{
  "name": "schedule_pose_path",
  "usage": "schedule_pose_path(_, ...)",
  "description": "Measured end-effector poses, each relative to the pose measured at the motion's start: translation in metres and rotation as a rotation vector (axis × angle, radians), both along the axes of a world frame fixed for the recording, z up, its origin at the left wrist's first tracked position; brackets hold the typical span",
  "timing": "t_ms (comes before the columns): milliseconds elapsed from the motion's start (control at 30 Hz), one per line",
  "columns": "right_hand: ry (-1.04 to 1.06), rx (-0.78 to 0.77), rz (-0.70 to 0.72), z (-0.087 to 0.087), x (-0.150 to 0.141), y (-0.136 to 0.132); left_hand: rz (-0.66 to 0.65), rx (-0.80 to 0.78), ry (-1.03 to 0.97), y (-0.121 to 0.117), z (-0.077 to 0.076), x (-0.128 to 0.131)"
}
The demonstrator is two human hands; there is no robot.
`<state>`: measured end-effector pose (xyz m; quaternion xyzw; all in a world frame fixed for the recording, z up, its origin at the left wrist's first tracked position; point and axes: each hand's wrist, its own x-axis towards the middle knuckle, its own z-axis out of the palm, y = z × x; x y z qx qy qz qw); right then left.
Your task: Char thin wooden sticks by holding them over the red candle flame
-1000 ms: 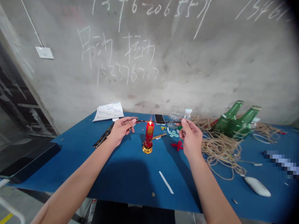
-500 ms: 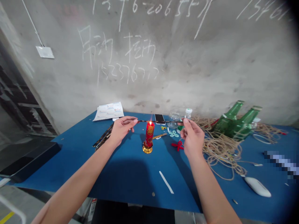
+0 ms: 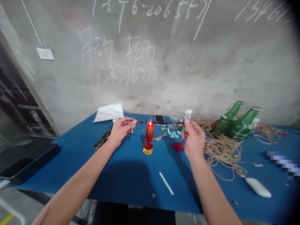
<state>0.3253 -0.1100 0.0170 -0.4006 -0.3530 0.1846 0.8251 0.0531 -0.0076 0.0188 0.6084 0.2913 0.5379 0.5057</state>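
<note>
A thin dark mottled stick point(image 3: 159, 122) lies level across my view, passing through the flame of a lit red candle point(image 3: 149, 135) in a gold holder point(image 3: 147, 149). My left hand point(image 3: 121, 131) pinches the stick's left end between thumb and fingers. My right hand point(image 3: 193, 139) pinches its right end the same way. Several similar dark sticks point(image 3: 102, 137) lie on the blue table point(image 3: 126, 178) left of the candle, below my left hand.
Behind the candle are a phone point(image 3: 160, 120), a glass jar point(image 3: 174, 121) and a plastic bottle point(image 3: 188, 115). Tangled twine point(image 3: 222, 153) and green glass bottles point(image 3: 236, 122) fill the right side. Papers point(image 3: 108, 112) sit at the back left; a white computer mouse point(image 3: 257, 187) lies front right.
My right hand has shifted slightly to the right, and the stick stays in the flame, held in both hands.
</note>
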Motion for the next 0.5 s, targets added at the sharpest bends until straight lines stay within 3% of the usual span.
schedule_pose_path(500,-0.017,-0.002,0.012,0.0001,-0.0006,-0.0007,0.035,0.073,0.005,0.0075,-0.0073,0.0004)
